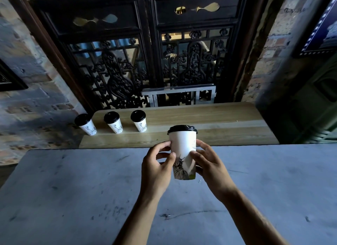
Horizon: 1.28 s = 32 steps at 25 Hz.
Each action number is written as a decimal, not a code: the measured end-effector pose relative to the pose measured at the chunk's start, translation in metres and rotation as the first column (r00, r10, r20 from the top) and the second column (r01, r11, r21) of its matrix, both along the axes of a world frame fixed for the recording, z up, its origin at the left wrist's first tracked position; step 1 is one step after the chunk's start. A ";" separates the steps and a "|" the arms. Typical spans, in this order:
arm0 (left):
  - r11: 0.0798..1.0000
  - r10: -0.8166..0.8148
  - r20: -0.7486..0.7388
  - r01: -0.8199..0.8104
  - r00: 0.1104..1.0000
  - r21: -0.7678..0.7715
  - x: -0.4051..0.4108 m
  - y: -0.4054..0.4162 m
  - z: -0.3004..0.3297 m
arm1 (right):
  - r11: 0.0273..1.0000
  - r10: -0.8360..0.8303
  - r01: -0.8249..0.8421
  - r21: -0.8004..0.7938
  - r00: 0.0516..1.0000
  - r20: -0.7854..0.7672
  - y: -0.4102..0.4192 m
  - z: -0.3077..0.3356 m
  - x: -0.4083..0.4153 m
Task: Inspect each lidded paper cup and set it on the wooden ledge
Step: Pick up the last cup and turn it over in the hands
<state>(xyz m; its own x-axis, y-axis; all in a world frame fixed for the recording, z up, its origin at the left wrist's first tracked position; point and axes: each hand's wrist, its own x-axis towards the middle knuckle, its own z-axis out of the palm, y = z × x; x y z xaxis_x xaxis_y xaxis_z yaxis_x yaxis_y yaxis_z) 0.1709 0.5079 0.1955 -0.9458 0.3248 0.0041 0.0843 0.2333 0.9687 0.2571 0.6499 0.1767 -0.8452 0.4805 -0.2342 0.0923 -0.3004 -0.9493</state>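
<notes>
I hold a white paper cup with a black lid and a dark printed drawing upright above the grey table. My left hand grips its left side and my right hand grips its right side, fingers wrapped around the lower body. Three more lidded paper cups stand in a row at the left end of the wooden ledge: the left cup, the middle cup and the right cup.
Behind the ledge stands a dark carved lattice door with a metal frame at its foot. Brick walls flank both sides. A framed picture hangs at the upper right.
</notes>
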 end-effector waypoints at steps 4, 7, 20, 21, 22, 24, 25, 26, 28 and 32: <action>1.000 -0.003 -0.015 0.002 1.000 -0.013 0.000 -0.001 0.003 | 0.997 0.047 -0.046 0.068 0.999 -0.020 0.006 -0.005 0.000; 1.000 0.009 0.003 -0.009 1.000 -0.007 -0.001 0.000 0.002 | 0.990 0.099 -0.096 0.101 0.995 -0.031 0.007 -0.002 0.000; 0.998 -0.054 0.019 0.053 0.998 0.020 0.008 -0.002 0.002 | 0.995 0.049 -0.052 -0.081 0.998 -0.037 0.001 -0.002 -0.002; 0.998 -0.056 0.013 0.055 0.998 0.014 0.008 -0.002 0.001 | 0.996 0.046 -0.048 -0.074 0.998 -0.035 0.000 -0.002 -0.001; 0.998 -0.054 0.011 0.054 0.998 0.013 0.008 -0.002 0.001 | 0.997 0.038 -0.040 -0.064 0.998 -0.041 -0.001 -0.002 -0.001; 0.999 -0.049 0.003 0.049 0.999 0.018 0.007 -0.003 -0.001 | 0.999 0.023 -0.025 -0.048 0.999 -0.047 -0.002 -0.004 -0.001; 0.999 -0.048 0.000 0.048 0.999 0.017 0.007 -0.003 -0.001 | 0.999 0.021 -0.023 -0.046 0.999 -0.046 -0.001 -0.006 -0.001; 0.999 -0.046 -0.003 0.046 0.999 0.014 0.006 -0.003 -0.001 | 0.999 0.023 -0.025 -0.045 0.999 -0.046 -0.001 -0.007 -0.001; 0.999 -0.039 -0.014 0.039 0.999 0.014 0.006 -0.004 -0.002 | 0.998 0.044 -0.047 -0.042 0.998 -0.053 0.002 -0.009 0.000; 0.999 -0.042 -0.072 0.043 0.996 0.016 0.008 -0.006 -0.003 | 0.997 0.071 -0.071 0.016 0.996 -0.046 0.004 -0.012 0.001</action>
<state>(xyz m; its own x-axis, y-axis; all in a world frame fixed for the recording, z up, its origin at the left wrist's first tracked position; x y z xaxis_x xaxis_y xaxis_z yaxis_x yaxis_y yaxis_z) 0.1788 0.5018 0.1920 -0.9281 0.3641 0.0777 0.1635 0.2110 0.9637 0.2583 0.6534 0.1645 -0.8871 0.4217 -0.1875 0.0686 -0.2812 -0.9572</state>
